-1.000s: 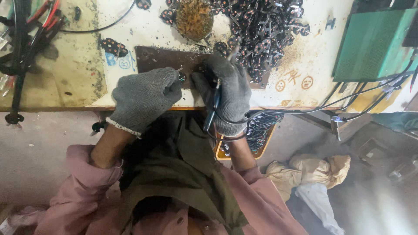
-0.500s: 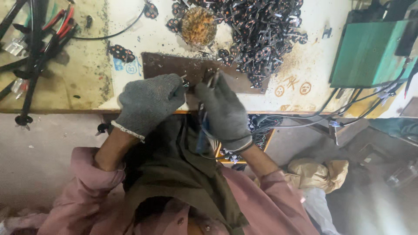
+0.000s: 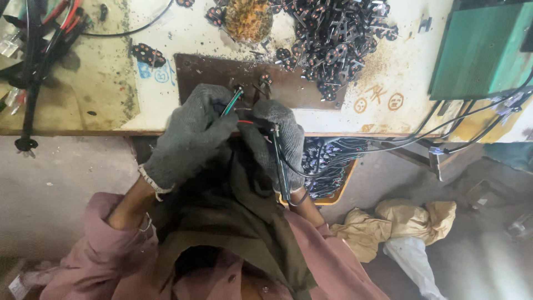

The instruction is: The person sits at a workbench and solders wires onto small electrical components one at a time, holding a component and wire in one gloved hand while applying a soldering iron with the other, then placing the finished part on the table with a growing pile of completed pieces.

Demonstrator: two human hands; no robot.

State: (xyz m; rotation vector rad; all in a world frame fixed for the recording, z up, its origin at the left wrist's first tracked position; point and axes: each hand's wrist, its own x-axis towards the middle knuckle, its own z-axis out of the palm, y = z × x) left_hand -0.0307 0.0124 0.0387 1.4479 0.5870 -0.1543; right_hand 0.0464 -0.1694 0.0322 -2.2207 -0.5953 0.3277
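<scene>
Grimy and scorched, the workbench is carrying a dark metal plate at its near edge, and both gloved hands are working just over that plate. Behind it a heap of small dark parts is lying within easy reach, likely as stock, beside a brassy wire ball.

The left hand is curling closed around a small piece with a green wire sticking up between thumb and fingers, apparently steadying it above the plate. The right hand is meeting it fingertip to fingertip, pinching near a bit of red wire; a thin dark tool is running down along this hand, but whether the palm is gripping it I cannot tell.

Black cables are trailing from a green box toward the hands, and an orange tray of dark pieces is sitting under the bench edge by the person's lap, where things could be dropped in.
</scene>
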